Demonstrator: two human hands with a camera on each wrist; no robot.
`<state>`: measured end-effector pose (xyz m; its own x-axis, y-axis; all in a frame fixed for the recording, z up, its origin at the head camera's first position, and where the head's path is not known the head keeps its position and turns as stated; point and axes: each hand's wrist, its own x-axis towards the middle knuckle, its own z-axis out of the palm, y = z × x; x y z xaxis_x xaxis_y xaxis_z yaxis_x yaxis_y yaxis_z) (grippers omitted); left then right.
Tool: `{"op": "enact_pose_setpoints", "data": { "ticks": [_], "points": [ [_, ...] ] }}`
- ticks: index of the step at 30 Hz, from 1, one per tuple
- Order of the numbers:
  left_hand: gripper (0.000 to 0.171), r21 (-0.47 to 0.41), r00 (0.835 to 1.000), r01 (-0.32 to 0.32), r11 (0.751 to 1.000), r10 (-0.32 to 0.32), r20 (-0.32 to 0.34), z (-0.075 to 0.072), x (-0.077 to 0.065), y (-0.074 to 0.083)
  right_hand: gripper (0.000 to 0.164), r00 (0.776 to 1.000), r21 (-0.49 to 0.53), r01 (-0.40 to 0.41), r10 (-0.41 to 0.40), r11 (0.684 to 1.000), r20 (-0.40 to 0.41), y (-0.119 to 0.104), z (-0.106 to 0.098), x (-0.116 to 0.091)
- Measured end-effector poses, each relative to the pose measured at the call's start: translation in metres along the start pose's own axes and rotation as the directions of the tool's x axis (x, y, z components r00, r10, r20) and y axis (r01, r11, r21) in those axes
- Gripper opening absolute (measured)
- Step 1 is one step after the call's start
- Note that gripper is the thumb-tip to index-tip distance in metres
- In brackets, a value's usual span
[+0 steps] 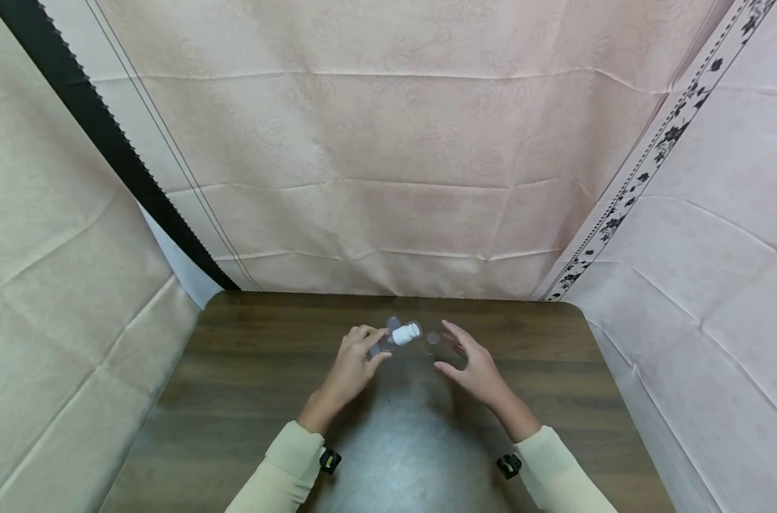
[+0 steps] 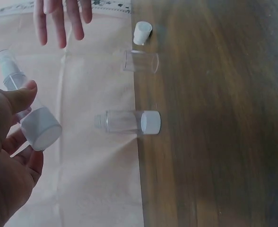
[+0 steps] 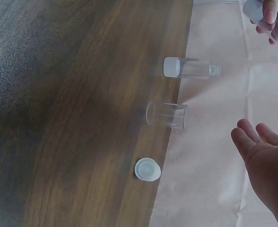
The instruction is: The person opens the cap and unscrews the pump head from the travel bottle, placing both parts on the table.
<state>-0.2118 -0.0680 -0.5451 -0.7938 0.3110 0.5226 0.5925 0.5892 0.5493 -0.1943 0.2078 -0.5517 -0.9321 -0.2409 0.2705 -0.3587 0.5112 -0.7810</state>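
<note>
My left hand (image 1: 352, 360) grips a small clear bottle (image 2: 41, 128) with a white base and a white top under a clear cover. It is held tilted above the table, its top pointing toward my right hand. The right hand (image 1: 478, 367) is raised with fingers apart and gently curved, holding nothing. A second clear bottle (image 3: 193, 68) with a white base and bare neck stands upright beyond the left hand. Beside it stands a clear cylindrical cover (image 3: 167, 115). A small white bottle top (image 3: 147, 169) sits farther right, nearest the right hand.
The brown wooden table (image 1: 247, 420) has rounded far corners. Pale cloth (image 1: 375, 142) hangs behind its far edge, with more cloth at both sides. A dark band (image 1: 112, 153) runs down the left and a floral strip (image 1: 657, 149) down the right.
</note>
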Motion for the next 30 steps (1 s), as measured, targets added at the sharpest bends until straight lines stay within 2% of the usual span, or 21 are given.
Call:
{"op": "enact_pose_setpoints", "data": {
  "ticks": [4,9,17,22,30],
  "points": [
    [0.045,0.087,0.998,-0.053,0.995,0.049,0.048,0.004,0.0,0.007,0.086,1.0,0.013,0.003,-0.003,1.0,0.016,-0.004,-0.001,-0.001],
    [0.044,0.189,0.988,-0.127,0.974,0.107,0.114,0.008,0.002,0.014,0.086,1.0,0.03,0.019,-0.02,0.999,0.018,-0.006,-0.001,-0.001],
    [0.042,0.314,0.975,-0.147,0.938,0.083,0.208,0.013,0.002,0.021,0.077,0.996,0.082,0.09,-0.091,0.993,0.014,-0.01,0.003,-0.001],
    [0.042,0.341,0.971,-0.157,0.927,0.082,0.224,0.016,0.003,0.025,0.064,0.993,0.094,0.113,-0.114,0.989,0.006,-0.012,0.009,-0.001],
    [0.041,0.382,0.97,-0.195,0.903,0.119,0.214,0.023,0.002,0.027,0.041,0.997,0.033,0.072,-0.071,0.997,-0.023,-0.01,0.017,-0.002]
  ]
}}
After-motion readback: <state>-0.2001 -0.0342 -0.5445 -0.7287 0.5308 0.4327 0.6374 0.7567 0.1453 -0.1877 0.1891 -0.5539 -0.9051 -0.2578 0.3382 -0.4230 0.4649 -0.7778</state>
